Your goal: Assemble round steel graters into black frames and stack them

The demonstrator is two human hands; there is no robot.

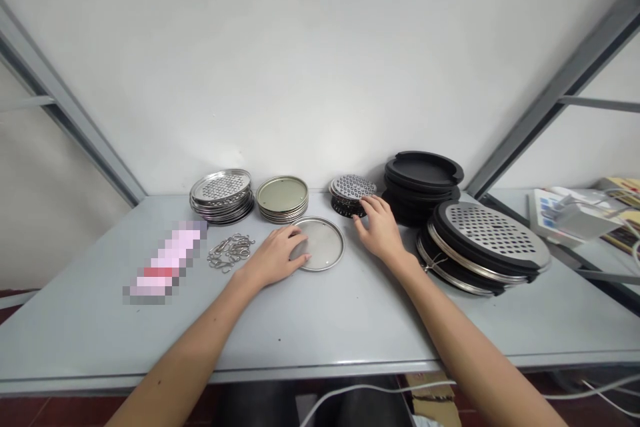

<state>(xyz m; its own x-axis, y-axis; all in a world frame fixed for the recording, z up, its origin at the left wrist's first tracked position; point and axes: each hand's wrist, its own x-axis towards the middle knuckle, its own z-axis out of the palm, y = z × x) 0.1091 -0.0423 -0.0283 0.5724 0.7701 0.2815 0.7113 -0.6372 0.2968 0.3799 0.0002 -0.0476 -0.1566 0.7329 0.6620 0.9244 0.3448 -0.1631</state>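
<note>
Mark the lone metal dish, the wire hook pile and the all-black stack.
Metal dish (323,247): head view, flat inner face.
Wire hook pile (232,251): head view, pile's middle.
All-black stack (424,169): head view, topmost piece.

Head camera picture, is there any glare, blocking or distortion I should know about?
In the head view, light looks soft, brightest mid-wall; the metal dish shows a dull sheen with a small glint, and a pixelated patch masks whatever lies there; the frame posts splay outward, probably wide-angle stretch.
</note>
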